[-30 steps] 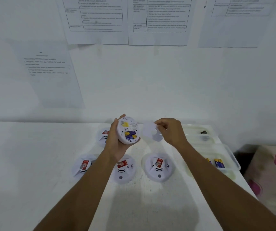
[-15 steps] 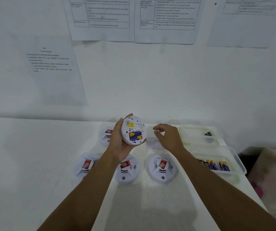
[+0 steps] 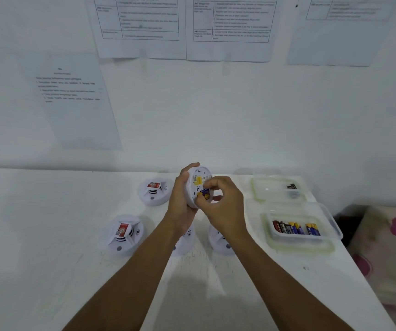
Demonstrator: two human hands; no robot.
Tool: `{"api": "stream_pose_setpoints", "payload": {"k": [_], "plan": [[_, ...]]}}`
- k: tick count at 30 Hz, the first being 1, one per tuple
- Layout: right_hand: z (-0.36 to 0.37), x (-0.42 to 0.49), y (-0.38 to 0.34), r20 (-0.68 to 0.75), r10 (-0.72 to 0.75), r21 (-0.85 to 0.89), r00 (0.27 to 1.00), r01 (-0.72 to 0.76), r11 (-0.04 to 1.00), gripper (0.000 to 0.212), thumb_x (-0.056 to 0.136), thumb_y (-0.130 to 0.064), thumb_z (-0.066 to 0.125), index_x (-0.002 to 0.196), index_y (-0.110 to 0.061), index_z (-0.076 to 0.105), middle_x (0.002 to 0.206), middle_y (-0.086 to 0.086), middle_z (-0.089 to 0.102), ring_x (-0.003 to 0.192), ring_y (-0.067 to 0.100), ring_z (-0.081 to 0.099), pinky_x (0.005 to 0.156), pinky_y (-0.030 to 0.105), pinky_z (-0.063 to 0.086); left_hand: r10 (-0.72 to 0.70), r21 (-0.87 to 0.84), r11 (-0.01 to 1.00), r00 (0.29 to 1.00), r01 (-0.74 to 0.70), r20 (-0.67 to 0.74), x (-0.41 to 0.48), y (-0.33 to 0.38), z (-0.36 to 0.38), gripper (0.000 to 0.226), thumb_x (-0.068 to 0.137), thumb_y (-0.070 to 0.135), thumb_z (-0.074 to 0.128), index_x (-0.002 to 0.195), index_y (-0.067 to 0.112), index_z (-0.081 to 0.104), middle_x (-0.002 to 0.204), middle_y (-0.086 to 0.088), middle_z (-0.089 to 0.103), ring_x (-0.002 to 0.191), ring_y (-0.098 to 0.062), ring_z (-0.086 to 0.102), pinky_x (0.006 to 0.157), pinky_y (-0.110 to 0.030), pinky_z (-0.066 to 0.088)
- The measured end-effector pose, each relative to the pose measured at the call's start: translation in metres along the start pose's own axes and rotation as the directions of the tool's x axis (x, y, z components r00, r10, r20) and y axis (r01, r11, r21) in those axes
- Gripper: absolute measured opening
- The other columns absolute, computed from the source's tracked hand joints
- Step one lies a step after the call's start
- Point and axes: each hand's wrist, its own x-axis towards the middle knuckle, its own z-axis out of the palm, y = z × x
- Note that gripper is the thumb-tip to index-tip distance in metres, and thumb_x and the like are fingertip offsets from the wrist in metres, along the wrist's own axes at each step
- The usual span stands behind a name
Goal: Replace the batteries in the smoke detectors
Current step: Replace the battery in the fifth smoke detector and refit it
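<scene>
Since half a second ago: the right hand (image 3: 223, 204) has left the table (image 3: 48, 235) and crossed to the open back of the held detector (image 3: 198, 180), which has also been turned more edge-on toward it. The left hand (image 3: 182, 194) cups the held detector from behind, fingers and thumb curled round its rim, and keeps it in the air above the table. The right fingertips (image 3: 201, 199) are drawn narrow, thumb against forefinger, pinching at the blue-and-yellow battery (image 3: 204, 192) seated in the lower part of the back. Whether the cell has lifted from its seat cannot be told. Left of the held detector one more detector (image 3: 154, 191) lies face up; lower left is another (image 3: 122, 231); directly below, two further units (image 3: 185, 237) are half hidden by the forearms. Right of it stands a clear tub (image 3: 275, 199) with a small dark item, and lower right a second tub (image 3: 335, 232) holds the spare batteries (image 3: 297, 228). Handling judgement: the shell is light, stiff, thin plastic, smooth enough to slip, so hold the rim, not the vented face. The cell is small, hard and slick, probably sprung at one end; take it at the free end and tip it out rather than pull straight. Contact tabs may bend if it is forced.
</scene>
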Motion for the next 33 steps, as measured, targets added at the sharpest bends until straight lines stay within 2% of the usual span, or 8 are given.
{"api": "stream_pose_setpoints", "payload": {"k": [7,12,16,19,22,25,28,33], "plan": [[-0.001,-0.010,0.001,0.017,-0.027,-0.014,0.999,0.027,1.000,0.025,0.069,-0.023,0.073,0.093,-0.022,0.067,0.100,-0.011,0.065,0.097,0.003,0.062,0.073,0.018,0.055,0.001,-0.040,0.999,0.999,-0.003,-0.052,-0.008,-0.004,-0.001,0.035,0.100,0.032,0.030,0.112,0.022,0.061,0.104,-0.010,0.063,0.095,-0.024,0.061,0.076,-0.039,0.055],[-0.011,-0.013,0.015,0.171,-0.231,-0.106,0.958,0.251,0.962,0.027,0.083,-0.030,0.062,0.106,-0.022,0.073,0.124,-0.006,0.063,0.115,0.010,0.058,0.090,0.031,0.054,-0.073,-0.127,0.990,0.995,0.064,-0.070,-0.007,-0.003,-0.002,0.036,0.098,0.036,0.035,0.120,0.019,0.059,0.107,-0.012,0.063,0.094,-0.025,0.060,0.075,-0.038,0.057],[-0.032,-0.008,0.012,0.171,-0.379,-0.187,0.909,0.408,0.894,0.014,0.090,-0.017,0.063,0.102,-0.015,0.070,0.112,-0.002,0.066,0.102,0.017,0.059,0.086,0.031,0.050,-0.143,-0.171,0.976,0.990,0.138,-0.017,-0.006,-0.011,0.009,0.043,0.085,0.040,0.049,0.121,0.018,0.058,0.105,-0.009,0.061,0.087,-0.021,0.061,0.071,-0.032,0.054],[-0.069,0.004,0.007,0.128,-0.261,-0.158,0.957,0.280,0.947,0.012,0.093,-0.021,0.062,0.104,-0.018,0.066,0.090,-0.006,0.069,0.083,0.008,0.059,0.076,0.022,0.046,-0.142,-0.186,0.972,0.989,0.146,0.033,-0.005,-0.020,0.020,0.036,0.080,0.039,0.053,0.106,0.017,0.064,0.098,-0.010,0.065,0.088,-0.024,0.062,0.084,-0.041,0.049],[-0.125,0.016,0.027,0.144,-0.094,-0.327,0.985,0.137,0.935,0.013,0.091,-0.025,0.065,0.104,-0.025,0.064,0.079,-0.009,0.069,0.078,0.006,0.060,0.075,0.024,0.045,-0.144,-0.163,0.975,0.988,0.150,0.050,-0.003,-0.030,0.032,0.032,0.081,0.038,0.053,0.101,0.019,0.069,0.102,-0.010,0.067,0.092,-0.028,0.062,0.089,-0.049,0.046],[-0.180,0.025,0.056,0.209,0.133,-0.570,0.969,0.010,0.822,0.005,0.086,-0.029,0.069,0.085,-0.026,0.065,0.069,-0.013,0.067,0.075,0.011,0.063,0.077,0.031,0.048,-0.152,-0.141,0.977,0.985,0.162,0.083,-0.002,-0.040,0.045,0.035,0.076,0.039,0.056,0.102,0.019,0.070,0.105,-0.010,0.067,0.091,-0.029,0.064,0.086,-0.049,0.045],[-0.213,0.029,0.079,0.270,0.348,-0.788,0.898,-0.001,0.616,0.011,0.086,-0.041,0.067,0.081,-0.032,0.063,0.074,-0.014,0.067,0.078,0.011,0.063,0.084,0.033,0.047,-0.172,-0.119,0.976,0.981,0.182,0.089,-0.001,-0.052,0.058,0.036,0.077,0.039,0.055,0.104,0.020,0.068,0.106,-0.010,0.067,0.093,-0.029,0.064,0.087,-0.050,0.045],[-0.220,0.029,0.098,0.275,0.402,-0.887,0.873,0.069,0.457,0.015,0.091,-0.045,0.059,0.084,-0.034,0.065,0.085,-0.011,0.069,0.082,0.013,0.058,0.083,0.035,0.030,-0.205,-0.101,0.972,0.977,0.211,0.063,-0.002,-0.067,0.074,0.031,0.090,0.036,0.045,0.107,0.019,0.065,0.110,-0.011,0.065,0.096,-0.030,0.062,0.084,-0.047,0.048]]}}
